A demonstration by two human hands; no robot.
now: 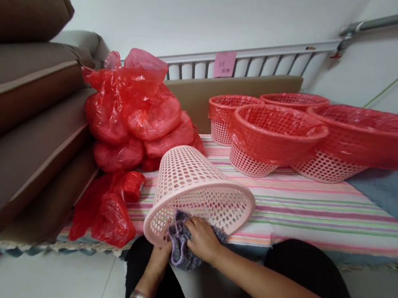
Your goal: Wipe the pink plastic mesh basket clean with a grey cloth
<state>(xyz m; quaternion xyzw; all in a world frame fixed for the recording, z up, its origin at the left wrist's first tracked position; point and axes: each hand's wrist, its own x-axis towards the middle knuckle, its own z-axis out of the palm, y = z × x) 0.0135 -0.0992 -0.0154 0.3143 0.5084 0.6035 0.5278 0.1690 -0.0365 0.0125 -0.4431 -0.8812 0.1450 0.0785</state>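
A pink perforated wastebasket [187,167] lies on its side on the striped cloth, its mouth facing me. My right hand [203,238] is closed on a grey-purple cleaning cloth [188,261] at the lower part of the basket's mouth. Part of the cloth reaches inside the rim. At the rim's lower left is my left hand [161,256], its fingers mostly hidden behind the rim and the cloth. It appears to grip the rim there.
Several wastebaskets lined with red bags [277,134] stand on the right. Knotted red plastic bags [143,112] are heaped at the back left, with a loose red bag roll [116,212] nearer me. Stacked brown cushions [19,103] rise on the left. A pink note [225,63] hangs on the rail.
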